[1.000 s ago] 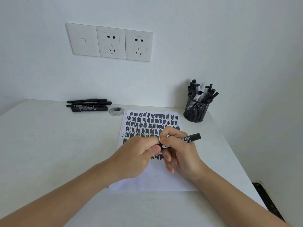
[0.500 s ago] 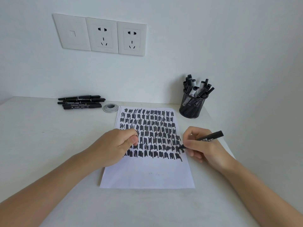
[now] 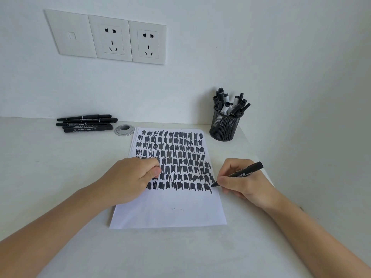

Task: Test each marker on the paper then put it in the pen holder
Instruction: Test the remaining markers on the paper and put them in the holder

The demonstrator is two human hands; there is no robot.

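Right hand (image 3: 244, 182) pinches a black marker (image 3: 240, 173), tip down on the paper's (image 3: 170, 213) right edge, barrel angling up-right past the knuckles. Left hand (image 3: 131, 179) rests as a closed fist on the paper; contents not visible. Mesh pen holder (image 3: 224, 127) stands beyond, well apart.

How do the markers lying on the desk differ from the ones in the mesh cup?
The loose markers lie flat in a tight row near the wall, left of the paper; the markers in the cup stand upright or lean outward in the pen holder, right of the paper. The loose ones are all black; some in the cup show pale barrels. Both groups are capped, with black caps.
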